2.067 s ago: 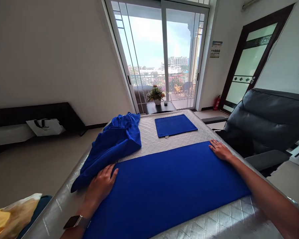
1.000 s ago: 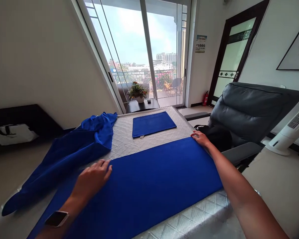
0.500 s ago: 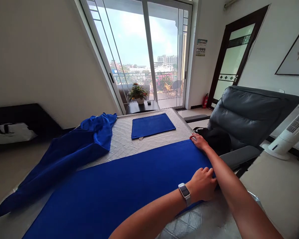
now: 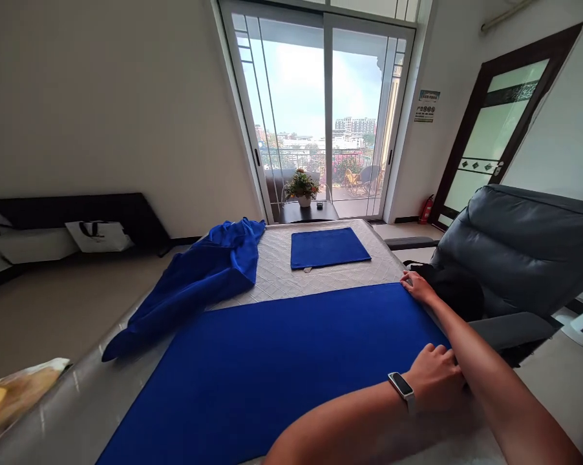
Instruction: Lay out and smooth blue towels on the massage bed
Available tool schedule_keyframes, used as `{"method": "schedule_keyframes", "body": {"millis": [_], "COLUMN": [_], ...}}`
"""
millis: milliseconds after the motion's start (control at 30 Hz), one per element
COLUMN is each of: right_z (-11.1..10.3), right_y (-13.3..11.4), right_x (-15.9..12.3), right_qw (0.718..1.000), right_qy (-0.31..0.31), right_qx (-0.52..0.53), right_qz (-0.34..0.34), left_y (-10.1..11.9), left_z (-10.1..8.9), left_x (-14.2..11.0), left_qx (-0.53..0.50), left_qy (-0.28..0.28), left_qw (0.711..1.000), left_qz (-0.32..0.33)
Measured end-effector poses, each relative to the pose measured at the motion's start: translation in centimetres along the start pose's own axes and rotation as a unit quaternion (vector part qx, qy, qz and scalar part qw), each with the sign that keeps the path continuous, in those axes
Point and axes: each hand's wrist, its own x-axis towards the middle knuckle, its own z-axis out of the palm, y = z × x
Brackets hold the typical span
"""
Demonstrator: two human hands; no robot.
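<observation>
A long blue cloth lies flat and folded across the mattress. My left hand, with a watch on the wrist, is at the cloth's near right end; its curled fingers grip the edge and are partly hidden by my right forearm. At the far right corner of the same cloth, my right hand has its fingers closed on the edge. Beyond it lies a smaller folded blue cloth with a little white tag. A crumpled blue cloth spills over the mattress's left side.
A dark leather armchair stands close on the right, with a black bag on it. Past the mattress is a small table with a potted plant. A white bag rests at far left, and a yellowish package lies lower left.
The view has swung left, so the scene sits further right and more of the left floor shows. Both hands stay at the right end of the long blue cloth.
</observation>
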Motion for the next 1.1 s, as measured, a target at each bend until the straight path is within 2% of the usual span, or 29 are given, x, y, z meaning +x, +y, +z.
{"method": "schedule_keyframes", "body": {"millis": [100,167,300,400,533,567,633,700,767,833,967,1100], "right_z": [-1.1,-2.2,-4.2,-4.8,-4.2,-3.8,-2.8,-1.4,0.5,2.8,7.6,11.9], "right_y": [-1.2,-2.3,-5.0,-8.1,-14.9,-17.1,-22.0,-27.4,-32.6,-37.6,-46.0,-52.3], "right_x": [0.1,0.4,1.0,1.2,0.5,0.2,-0.6,-1.4,-2.1,-2.8,-3.9,-5.0], "right_qw": [1.000,1.000,0.999,0.996,0.978,0.966,0.915,0.864,0.838,0.842,0.876,0.883], "right_qy": [-0.001,-0.003,-0.027,-0.055,-0.090,-0.105,-0.150,-0.195,-0.223,-0.219,-0.173,-0.144], "right_qx": [-0.021,-0.026,0.005,0.065,0.183,0.231,0.365,0.452,0.480,0.454,0.348,0.301], "right_qz": [0.003,0.010,0.020,0.010,-0.039,-0.057,-0.087,-0.103,-0.134,-0.194,-0.286,-0.330], "left_y": [0.2,0.0,-0.9,-1.6,-1.5,-1.3,-0.7,0.0,0.7,1.2,1.9,1.9], "left_z": [0.0,-0.6,-4.2,-8.3,-13.6,-14.8,-16.9,-18.8,-20.2,-20.9,-21.1,-21.3], "left_x": [-0.2,-0.8,-4.2,-9.0,-17.4,-19.5,-23.8,-27.9,-32.0,-36.1,-43.5,-48.3], "left_qx": [-0.023,-0.065,-0.208,-0.328,-0.493,-0.519,-0.547,-0.550,-0.533,-0.497,-0.381,-0.246], "left_qy": [0.002,0.008,0.037,0.058,0.086,0.111,0.166,0.202,0.221,0.235,0.281,0.295], "left_qw": [0.999,0.996,0.964,0.911,0.802,0.774,0.725,0.692,0.673,0.658,0.626,0.618], "left_qz": [-0.024,-0.053,-0.162,-0.242,-0.326,-0.345,-0.384,-0.421,-0.463,-0.515,-0.620,-0.687]}}
